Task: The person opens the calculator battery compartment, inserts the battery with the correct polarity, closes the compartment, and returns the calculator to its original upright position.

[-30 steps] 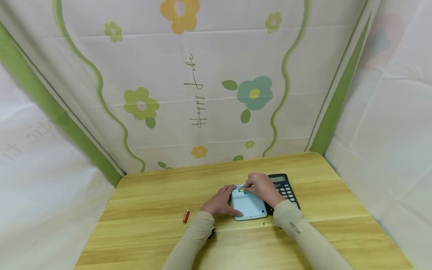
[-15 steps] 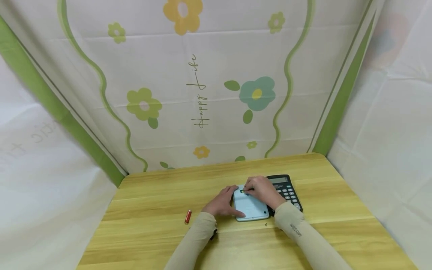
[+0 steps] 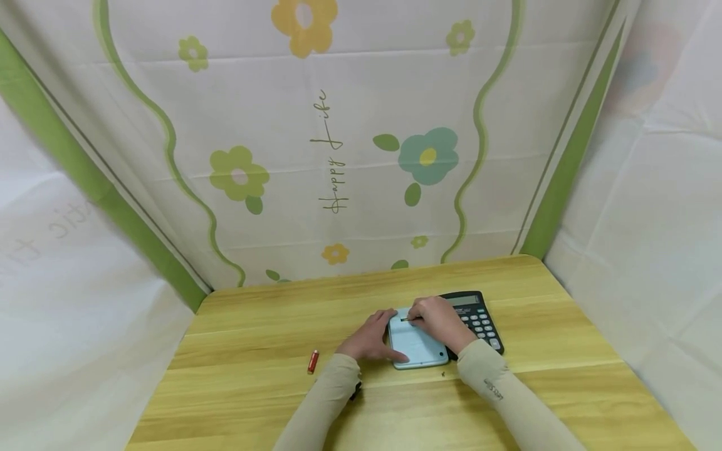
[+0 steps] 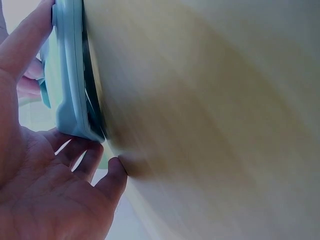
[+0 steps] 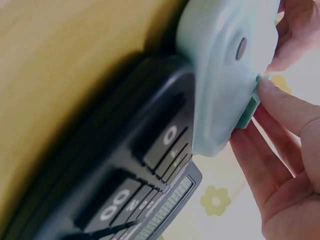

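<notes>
A light blue calculator (image 3: 417, 346) lies face down on the wooden table, with a narrow dark battery slot (image 3: 403, 319) near its far end. My left hand (image 3: 368, 338) holds its left side, thumb along the near edge and fingers at the far corner. In the left wrist view the thumb presses on the casing (image 4: 72, 85) while fingertips sit under its end. My right hand (image 3: 441, 318) pinches a small teal battery cover (image 5: 248, 112) at the slot, thumb on one side and fingers on the other. Fingers hide part of the cover in the head view.
A black calculator (image 3: 477, 322) lies face up against the right side of the blue one, partly under my right forearm. To the left is a red battery (image 3: 313, 362). A tiny dark piece, like a screw (image 3: 443, 374), lies near the blue calculator's front edge.
The battery showing yellow-green in the slot has mostly gone from sight, and the slot looks narrower. My right hand has dipped slightly toward the casing; my left hand keeps its place.
</notes>
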Available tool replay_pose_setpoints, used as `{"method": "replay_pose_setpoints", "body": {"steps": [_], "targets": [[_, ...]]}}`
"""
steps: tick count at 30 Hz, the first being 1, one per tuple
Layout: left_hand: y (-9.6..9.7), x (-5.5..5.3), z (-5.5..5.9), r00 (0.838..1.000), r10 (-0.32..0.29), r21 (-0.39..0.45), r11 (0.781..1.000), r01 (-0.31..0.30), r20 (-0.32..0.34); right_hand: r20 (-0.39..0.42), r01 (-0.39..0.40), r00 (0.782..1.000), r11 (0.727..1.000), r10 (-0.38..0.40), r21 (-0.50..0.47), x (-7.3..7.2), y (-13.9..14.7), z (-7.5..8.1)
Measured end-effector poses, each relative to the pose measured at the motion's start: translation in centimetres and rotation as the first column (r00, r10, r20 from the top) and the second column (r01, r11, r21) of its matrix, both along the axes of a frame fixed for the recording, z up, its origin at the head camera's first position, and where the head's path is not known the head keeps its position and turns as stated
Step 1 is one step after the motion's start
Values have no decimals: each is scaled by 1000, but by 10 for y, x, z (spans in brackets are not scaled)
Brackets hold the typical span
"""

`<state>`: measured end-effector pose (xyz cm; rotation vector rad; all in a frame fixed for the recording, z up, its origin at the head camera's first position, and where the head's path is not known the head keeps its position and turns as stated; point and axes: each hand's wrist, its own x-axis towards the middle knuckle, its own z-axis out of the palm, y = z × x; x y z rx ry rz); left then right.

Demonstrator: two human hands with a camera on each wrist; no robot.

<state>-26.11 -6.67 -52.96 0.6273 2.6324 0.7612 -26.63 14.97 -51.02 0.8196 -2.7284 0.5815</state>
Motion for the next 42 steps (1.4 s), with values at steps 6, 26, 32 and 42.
{"method": "replay_pose_setpoints", "body": {"steps": [6, 26, 32, 42], "targets": [[0, 1, 1, 1000, 3, 2, 1000, -3, 9, 1, -31, 1000, 999, 31, 23, 1, 3, 1], [1, -1, 0, 1000, 6, -14, 1000, -6, 0, 27, -9, 1000, 999, 7, 50, 0, 9, -2], [2, -2, -1, 1000, 7, -15, 1000, -7, -6, 59, 7, 998, 999, -10, 48, -1, 10, -4], [1, -2, -3, 1000, 8, -17, 1000, -8, -8, 118, 18, 993, 998, -26, 62, -1, 10, -2]]}}
